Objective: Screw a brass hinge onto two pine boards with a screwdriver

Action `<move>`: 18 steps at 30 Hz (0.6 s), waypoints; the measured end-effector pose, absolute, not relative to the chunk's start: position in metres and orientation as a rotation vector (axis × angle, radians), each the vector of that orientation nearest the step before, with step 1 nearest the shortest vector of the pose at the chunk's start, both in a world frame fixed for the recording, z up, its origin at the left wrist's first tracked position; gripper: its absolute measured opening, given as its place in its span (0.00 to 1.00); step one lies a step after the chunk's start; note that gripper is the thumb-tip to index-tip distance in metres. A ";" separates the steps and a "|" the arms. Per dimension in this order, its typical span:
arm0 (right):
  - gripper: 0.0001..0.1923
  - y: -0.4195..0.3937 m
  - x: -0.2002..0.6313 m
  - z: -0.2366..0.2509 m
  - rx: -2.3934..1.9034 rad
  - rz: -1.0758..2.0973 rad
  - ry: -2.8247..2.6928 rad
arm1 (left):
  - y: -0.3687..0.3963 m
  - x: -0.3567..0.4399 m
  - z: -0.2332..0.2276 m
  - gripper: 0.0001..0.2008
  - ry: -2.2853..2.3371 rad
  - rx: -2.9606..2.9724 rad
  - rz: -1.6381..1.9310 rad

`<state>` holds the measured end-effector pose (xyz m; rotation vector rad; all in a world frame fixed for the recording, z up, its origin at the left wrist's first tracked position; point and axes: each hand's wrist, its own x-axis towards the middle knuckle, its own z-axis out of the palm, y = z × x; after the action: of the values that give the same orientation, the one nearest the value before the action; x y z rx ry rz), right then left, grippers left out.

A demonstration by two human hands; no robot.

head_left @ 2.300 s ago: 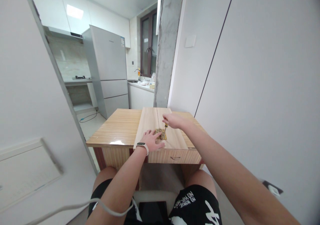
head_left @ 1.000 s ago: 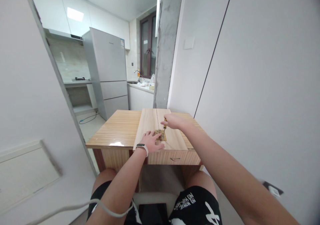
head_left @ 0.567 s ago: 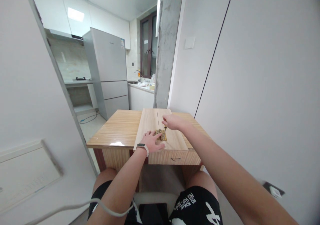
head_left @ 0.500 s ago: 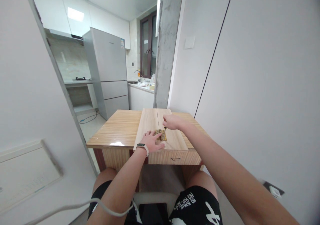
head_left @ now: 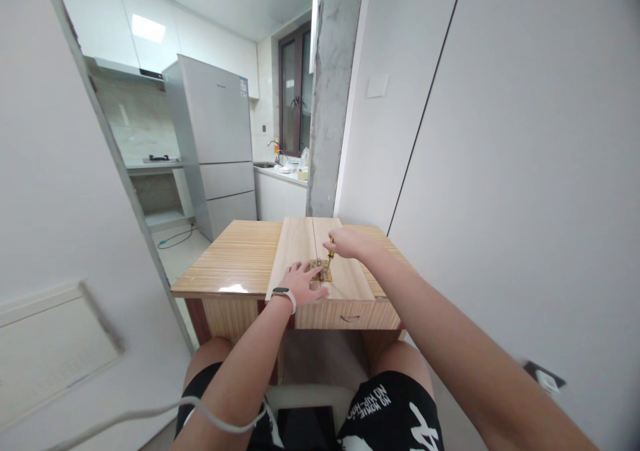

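A brass-coloured hinge [head_left: 326,272] lies across the seam between two pale wooden boards [head_left: 298,244] on the table. My right hand [head_left: 346,243] is closed around the yellow and dark handle of a screwdriver [head_left: 331,249], its shaft pointing down at the hinge's right leaf. Whether the tip sits in a screw is too small to tell. My left hand [head_left: 302,284] rests flat with fingers spread, its fingertips on the hinge's left part and its palm on the board. Part of the hinge is hidden under those fingers.
The boards lie on a striped wooden table [head_left: 240,251] with a front drawer [head_left: 330,315]. A white wall [head_left: 475,171] stands close on the right. A grey cable [head_left: 150,413] crosses my left forearm. Behind the table are a fridge [head_left: 220,117] and a kitchen counter.
My right hand has opened its grip slightly and shifted on the screwdriver, so more of the yellow handle shows. My left hand stays in place on the hinge.
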<state>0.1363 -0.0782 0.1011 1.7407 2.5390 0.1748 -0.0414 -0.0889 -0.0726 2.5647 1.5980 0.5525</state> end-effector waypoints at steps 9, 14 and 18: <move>0.17 -0.077 0.136 0.095 1.735 0.042 2.607 | -0.087 -0.042 -0.075 0.41 1.593 2.580 0.557; 0.18 -0.079 0.136 0.100 1.696 0.054 2.585 | -0.086 -0.043 -0.075 0.41 1.586 2.586 0.552; 0.19 -0.080 0.138 0.104 1.684 0.097 2.563 | -0.086 -0.043 -0.076 0.41 1.590 2.585 0.553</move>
<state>0.1379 -0.0799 0.1041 1.6840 2.5631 0.0970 -0.0427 -0.0864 -0.0757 2.5853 1.5896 0.5535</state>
